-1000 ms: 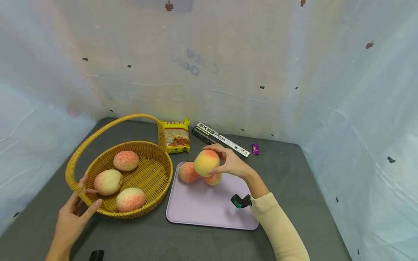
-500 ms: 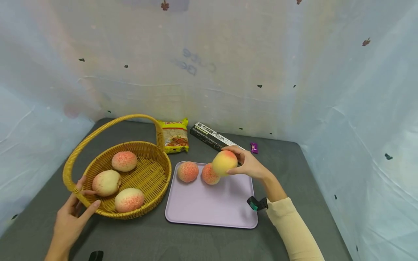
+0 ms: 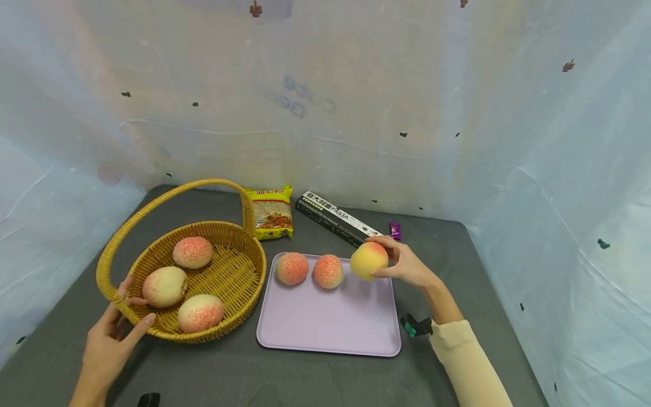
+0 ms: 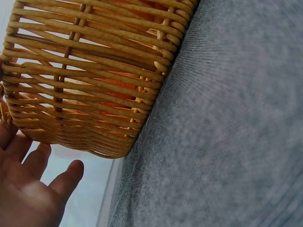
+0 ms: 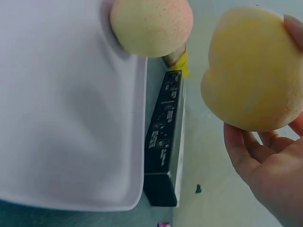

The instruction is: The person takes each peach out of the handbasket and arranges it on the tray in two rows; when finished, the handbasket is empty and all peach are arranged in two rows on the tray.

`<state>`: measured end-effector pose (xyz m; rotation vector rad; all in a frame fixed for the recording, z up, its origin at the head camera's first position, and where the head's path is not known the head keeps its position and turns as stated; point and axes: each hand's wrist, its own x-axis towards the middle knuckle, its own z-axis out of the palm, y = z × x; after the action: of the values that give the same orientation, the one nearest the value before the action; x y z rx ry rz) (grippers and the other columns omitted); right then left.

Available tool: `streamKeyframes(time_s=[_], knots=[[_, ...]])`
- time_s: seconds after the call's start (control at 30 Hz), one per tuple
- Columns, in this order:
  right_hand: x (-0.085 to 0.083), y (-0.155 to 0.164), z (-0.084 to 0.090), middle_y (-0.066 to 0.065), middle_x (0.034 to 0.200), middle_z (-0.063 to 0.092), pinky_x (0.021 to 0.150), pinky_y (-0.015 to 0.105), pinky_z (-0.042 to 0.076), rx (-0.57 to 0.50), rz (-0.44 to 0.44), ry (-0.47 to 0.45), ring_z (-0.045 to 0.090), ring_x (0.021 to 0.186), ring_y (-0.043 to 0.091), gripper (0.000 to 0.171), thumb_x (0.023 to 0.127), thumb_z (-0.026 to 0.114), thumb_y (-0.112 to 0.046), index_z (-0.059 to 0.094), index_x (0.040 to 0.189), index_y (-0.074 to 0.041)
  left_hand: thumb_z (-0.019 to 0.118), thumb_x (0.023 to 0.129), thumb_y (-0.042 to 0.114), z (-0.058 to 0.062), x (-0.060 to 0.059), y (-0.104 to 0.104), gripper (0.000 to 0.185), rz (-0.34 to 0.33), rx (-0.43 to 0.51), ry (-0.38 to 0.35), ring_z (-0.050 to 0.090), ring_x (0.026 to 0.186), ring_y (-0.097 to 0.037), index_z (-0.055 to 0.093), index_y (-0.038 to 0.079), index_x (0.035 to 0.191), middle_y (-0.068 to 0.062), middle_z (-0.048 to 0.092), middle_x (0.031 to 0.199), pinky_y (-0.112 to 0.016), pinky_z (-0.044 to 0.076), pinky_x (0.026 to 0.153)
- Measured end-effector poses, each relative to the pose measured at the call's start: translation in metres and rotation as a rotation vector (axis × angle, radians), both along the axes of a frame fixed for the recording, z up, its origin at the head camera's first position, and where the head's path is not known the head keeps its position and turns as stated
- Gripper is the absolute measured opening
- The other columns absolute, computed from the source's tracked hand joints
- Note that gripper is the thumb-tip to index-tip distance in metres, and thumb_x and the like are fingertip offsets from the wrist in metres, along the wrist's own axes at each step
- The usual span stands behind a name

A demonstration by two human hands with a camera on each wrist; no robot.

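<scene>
My right hand (image 3: 409,268) holds a yellow peach (image 3: 368,261) with a red blush above the back right corner of the lilac tray (image 3: 328,328). In the right wrist view the fingers and thumb are round the peach (image 5: 253,71), which is off the tray. Two speckled peaches, a left one (image 3: 292,268) and a middle one (image 3: 328,271), sit along the tray's back edge. My left hand (image 3: 108,342) grips the wicker basket (image 3: 239,265) at its near left rim, by the handle's foot. Three pale, red-speckled peaches, one of them at the front (image 3: 200,313), lie in the basket.
Behind the basket stands a yellow noodle packet (image 3: 273,213). A long black pasta box (image 3: 335,219) lies behind the tray, with a small purple wrapped sweet (image 3: 395,230) to its right. White sheeting (image 3: 356,102) surrounds the grey table (image 3: 213,373).
My right hand has moved right with the yellow peach, from above the two tray peaches to the back right corner. The left hand stays on the basket.
</scene>
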<state>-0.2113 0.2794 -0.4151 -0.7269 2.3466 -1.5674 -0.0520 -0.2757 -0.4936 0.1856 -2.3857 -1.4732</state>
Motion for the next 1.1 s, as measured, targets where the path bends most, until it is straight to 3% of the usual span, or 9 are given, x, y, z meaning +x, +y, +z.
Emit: streamKeyframes(time_s=[0.27,0.53,0.97,1.1], knots=[[0.003,0.007,-0.016,0.015,0.134,0.050,0.094,0.034,0.049,0.014,-0.005,-0.005,0.057,0.110,0.025,0.070,0.079,0.080,-0.003,0.051,0.142,0.001,0.068,0.096,0.007,0.000,0.000,0.000,0.079,0.003,-0.008,0.007,0.041,0.121,0.011,0.028,0.031,0.159,0.021,0.058,0.113,0.000,0.030,0.094],[0.005,0.007,-0.029,0.013,0.134,0.058,0.104,0.042,0.041,0.024,-0.023,-0.087,0.055,0.116,0.024,0.075,0.080,0.081,-0.006,0.046,0.146,0.002,0.068,0.096,0.009,-0.001,0.000,-0.001,0.079,0.002,-0.008,-0.013,0.039,0.124,0.011,0.027,0.033,0.159,0.022,0.057,0.113,0.001,0.028,0.095],[0.008,0.010,-0.044,0.017,0.142,0.052,0.112,0.050,0.034,0.011,-0.020,-0.130,0.052,0.123,0.023,0.079,0.082,0.079,-0.005,0.039,0.150,0.005,0.068,0.096,0.010,0.000,0.001,0.000,0.078,0.011,-0.016,-0.010,0.042,0.118,0.013,0.028,0.032,0.159,0.021,0.058,0.112,0.001,0.030,0.092],[0.008,0.012,-0.048,0.015,0.142,0.052,0.112,0.047,0.035,0.016,-0.024,-0.133,0.053,0.122,0.021,0.080,0.082,0.080,-0.005,0.039,0.150,0.004,0.068,0.096,0.009,0.000,0.000,0.000,0.078,0.006,-0.021,-0.002,0.043,0.117,0.013,0.028,0.032,0.159,0.020,0.059,0.112,0.001,0.031,0.092]])
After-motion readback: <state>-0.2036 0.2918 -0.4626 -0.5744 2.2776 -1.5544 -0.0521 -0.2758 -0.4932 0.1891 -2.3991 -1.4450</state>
